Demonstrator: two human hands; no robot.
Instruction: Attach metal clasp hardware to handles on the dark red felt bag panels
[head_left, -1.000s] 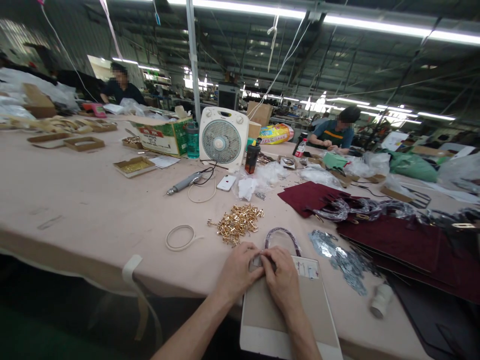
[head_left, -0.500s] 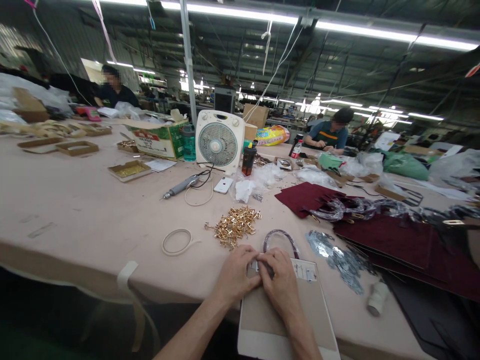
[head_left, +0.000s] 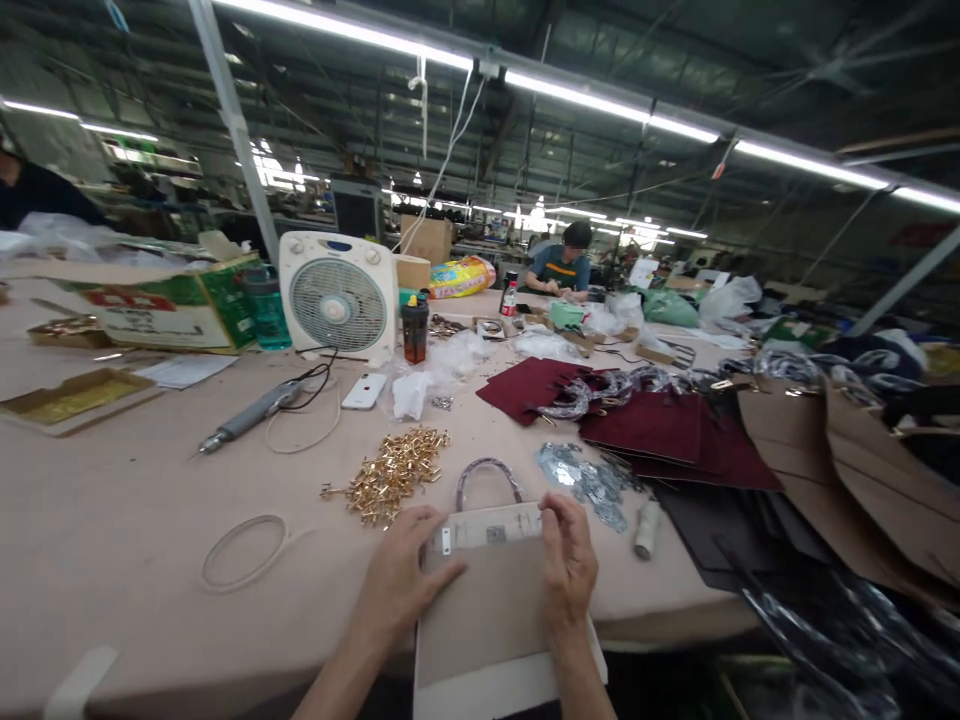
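A beige bag panel (head_left: pixel 487 610) lies at the table's front edge, with a wrapped, curved handle (head_left: pixel 489 465) beyond its top. Along its top strip are a small pale metal plate (head_left: pixel 446 541) and a grey square piece (head_left: pixel 496 535). My left hand (head_left: pixel 397 575) rests at the panel's upper left edge, thumb stretched over it and apart from the fingers. At the upper right corner, my right hand (head_left: pixel 568 565) has its fingertips pinched together; what is between them is hidden. Gold-coloured metal fasteners (head_left: pixel 397 472) are heaped beyond my left hand, and flat silver plates (head_left: pixel 585 480) beyond my right.
A power screwdriver (head_left: pixel 251 415), a phone (head_left: pixel 364 391) and a box fan (head_left: pixel 341 295) stand or lie farther back. Looped cord (head_left: pixel 244 550) is at left. Dark red panels (head_left: pixel 652 425) and a thread spool (head_left: pixel 646 530) are right. A co-worker (head_left: pixel 561 268) sits across the table.
My right hand has moved from beside my left hand to the panel's upper right corner. My left thumb has spread away from its fingers. The view has turned right.
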